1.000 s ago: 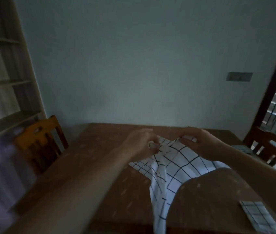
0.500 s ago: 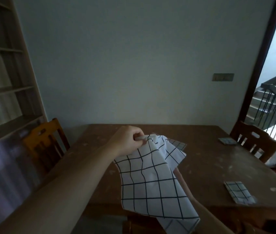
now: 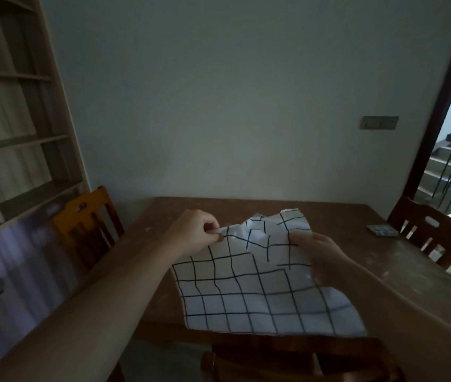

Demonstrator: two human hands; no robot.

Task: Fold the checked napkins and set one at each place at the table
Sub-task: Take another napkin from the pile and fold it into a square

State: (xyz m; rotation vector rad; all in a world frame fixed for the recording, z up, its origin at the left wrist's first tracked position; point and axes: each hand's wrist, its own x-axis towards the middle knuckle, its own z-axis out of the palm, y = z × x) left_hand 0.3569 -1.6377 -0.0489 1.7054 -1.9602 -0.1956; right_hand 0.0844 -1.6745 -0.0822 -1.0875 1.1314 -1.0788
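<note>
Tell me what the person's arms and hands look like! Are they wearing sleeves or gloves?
No gloves and no sleeves that show. Both forearms are bare all the way to the picture's edge. The left hand and right hand are bare too, with no ring, watch or bracelet visible. The right hand is a bit blurred, so small details on its fingers cannot be told.

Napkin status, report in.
Left hand and right hand both gripping checked napkin, unfolded, over table. Folded napkin already placed far right. Nothing obstructing.

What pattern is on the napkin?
White with a black grid, on the napkin; head view.
</note>
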